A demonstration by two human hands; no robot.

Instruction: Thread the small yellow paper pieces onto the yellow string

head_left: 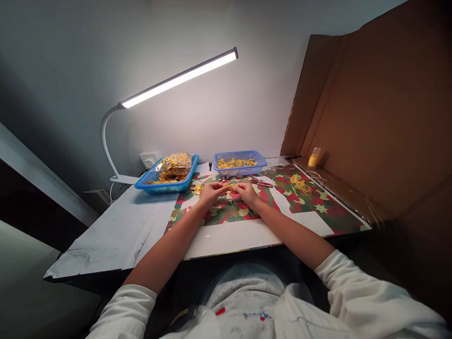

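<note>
A person's bare left hand [211,193] and right hand [248,194] come close together above a patterned sheet [303,207] of red, green and cream, the fingertips of both pinched on a small yellow piece [229,187] between them; its details are too small to tell. A reddish tool [263,183] lies just beyond the right hand, and a yellow tangle [300,185] farther right. Behind, a blue basket [162,189] and a purple-blue basket [243,172] hold yellow pieces beneath a lit lamp [180,80].

Yellow piece [230,186] partly hidden by hands [212,192]; shape unclear.
</note>
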